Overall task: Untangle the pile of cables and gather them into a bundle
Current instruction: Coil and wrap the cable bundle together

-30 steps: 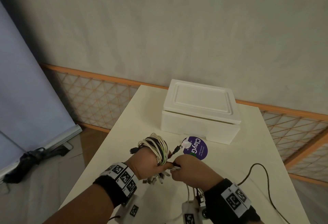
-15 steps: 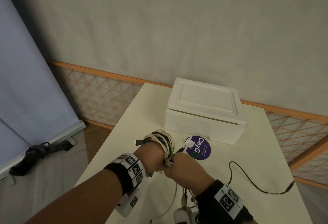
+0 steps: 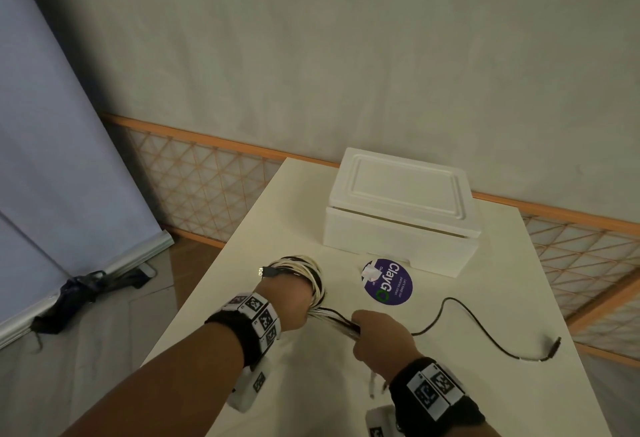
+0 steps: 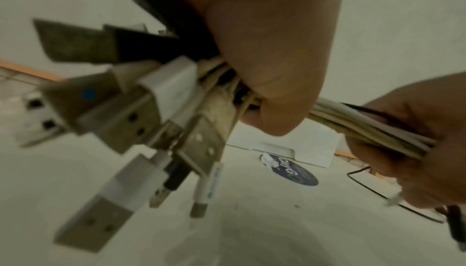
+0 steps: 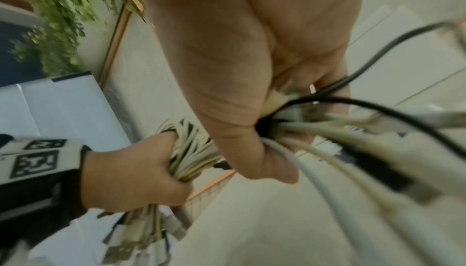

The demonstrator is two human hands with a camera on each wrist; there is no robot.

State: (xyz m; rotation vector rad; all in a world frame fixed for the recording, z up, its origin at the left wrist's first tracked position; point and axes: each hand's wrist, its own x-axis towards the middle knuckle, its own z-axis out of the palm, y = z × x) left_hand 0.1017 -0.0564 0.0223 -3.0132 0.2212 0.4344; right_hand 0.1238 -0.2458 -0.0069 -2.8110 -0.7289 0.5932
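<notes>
Both hands grip cables: our left hand (image 3: 294, 301) clutches the coiled bundle (image 3: 306, 272), our right hand (image 3: 379, 339) the trailing strands (image 3: 337, 319). We judge another wrap comes next, kept taut.

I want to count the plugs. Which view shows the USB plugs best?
Left wrist: the USB plugs fan out close below the left hand. Right wrist shows them blurred; the head view hides them.
</notes>
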